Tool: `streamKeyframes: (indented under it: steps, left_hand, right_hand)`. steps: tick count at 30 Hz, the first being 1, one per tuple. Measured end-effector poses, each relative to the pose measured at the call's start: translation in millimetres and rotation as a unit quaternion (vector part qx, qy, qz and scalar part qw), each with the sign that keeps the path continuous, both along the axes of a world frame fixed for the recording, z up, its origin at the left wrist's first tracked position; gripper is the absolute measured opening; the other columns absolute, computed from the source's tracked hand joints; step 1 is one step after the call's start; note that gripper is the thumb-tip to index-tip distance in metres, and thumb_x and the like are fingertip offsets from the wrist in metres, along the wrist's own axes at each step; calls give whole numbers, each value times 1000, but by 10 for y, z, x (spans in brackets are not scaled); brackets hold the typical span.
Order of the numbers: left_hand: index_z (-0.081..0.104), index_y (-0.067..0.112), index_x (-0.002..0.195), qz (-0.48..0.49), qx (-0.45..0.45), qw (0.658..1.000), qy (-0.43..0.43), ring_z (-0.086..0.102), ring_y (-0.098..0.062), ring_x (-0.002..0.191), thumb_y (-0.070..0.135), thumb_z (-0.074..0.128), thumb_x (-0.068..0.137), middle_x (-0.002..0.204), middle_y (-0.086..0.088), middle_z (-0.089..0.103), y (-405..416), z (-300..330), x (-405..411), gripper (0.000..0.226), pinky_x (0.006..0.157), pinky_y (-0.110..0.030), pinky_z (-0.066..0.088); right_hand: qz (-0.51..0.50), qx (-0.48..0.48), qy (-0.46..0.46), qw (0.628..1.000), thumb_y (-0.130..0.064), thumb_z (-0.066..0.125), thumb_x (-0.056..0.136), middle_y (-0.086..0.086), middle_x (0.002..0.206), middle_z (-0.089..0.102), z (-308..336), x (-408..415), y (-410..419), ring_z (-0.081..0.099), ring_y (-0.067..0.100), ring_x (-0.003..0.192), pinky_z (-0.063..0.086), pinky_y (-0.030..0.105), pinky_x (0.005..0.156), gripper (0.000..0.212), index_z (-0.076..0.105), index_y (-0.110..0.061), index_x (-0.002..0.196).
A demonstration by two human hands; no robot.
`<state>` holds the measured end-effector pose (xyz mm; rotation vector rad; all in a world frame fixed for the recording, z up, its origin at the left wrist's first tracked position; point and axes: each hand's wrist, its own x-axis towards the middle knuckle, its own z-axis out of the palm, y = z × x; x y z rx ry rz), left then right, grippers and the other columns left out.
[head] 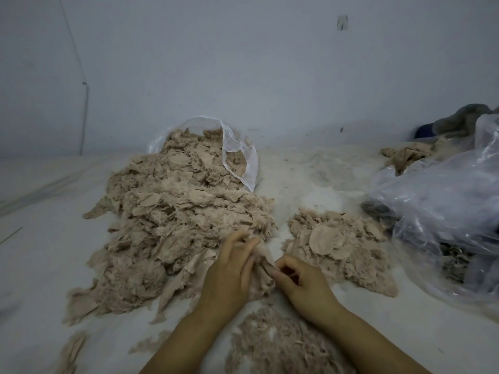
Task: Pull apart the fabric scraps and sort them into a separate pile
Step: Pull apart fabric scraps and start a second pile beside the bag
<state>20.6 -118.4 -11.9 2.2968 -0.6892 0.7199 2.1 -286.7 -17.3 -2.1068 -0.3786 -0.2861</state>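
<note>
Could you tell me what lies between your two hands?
In the head view, a bunched beige fabric scrap spans between the left hand and right hand.

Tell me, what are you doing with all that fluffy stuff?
A person is sorting beige fabric scraps. The left hand and right hand both pinch a clump at the edge of the big heap spilling from a clear bag. A smaller pile lies to the right.
</note>
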Motion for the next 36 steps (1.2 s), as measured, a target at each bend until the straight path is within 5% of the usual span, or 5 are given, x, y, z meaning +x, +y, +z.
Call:
streamKeyframes:
  steps: [3, 9, 14, 22, 36]
  left_hand:
    - [58, 20, 125, -25, 119, 987, 107, 54, -14, 109, 21, 47, 92, 127, 2, 54, 15, 17, 97, 35, 85, -33, 48]
    - [70, 14, 106, -41, 30, 995, 82, 56, -8, 88, -3, 51, 87, 98, -1, 66, -48, -56, 72, 32, 77, -6, 36]
    - [73, 10, 94, -23, -8, 995, 92, 53, -2, 71, -6, 57, 82, 83, -2, 70, -54, -82, 105, 26, 68, -5, 38]
    - [68, 27, 108, 1, -95, 984, 151, 52, 16, 94, 21, 60, 90, 107, 20, 60, 97, -93, 39, 20, 79, 3, 34]
    - [57, 8, 73, -53, -500, 775, 383, 55, -19, 57, 16, 53, 93, 62, -8, 57, -22, 58, -38, 22, 59, -33, 46]
  right_hand:
    - [12, -16, 1, 1000, -21, 58, 93, -7, 74, 62, -3, 5, 1, 54, 5, 69, 42, 22, 67, 13, 60, -19, 81]
    - [-32, 28, 63, 997, -33, 66, 86, -9, 80, 64, -24, 25, 34, 56, 0, 71, 42, 14, 61, 12, 57, -25, 88]
    - [-51, 39, -10, 998, -3, 60, 87, -1, 72, 63, -10, 21, 88, 55, 10, 66, 44, 28, 64, 14, 63, -13, 77]
    - [3, 328, 106, 939, -4, 63, 88, 0, 64, 62, 70, -13, -1, 55, 5, 57, 44, 18, 55, 17, 70, -13, 74]
    - [128, 243, 240, 931, 4, 76, 71, 7, 64, 66, 139, -78, -18, 62, 15, 52, 51, 23, 54, 18, 65, -6, 81]
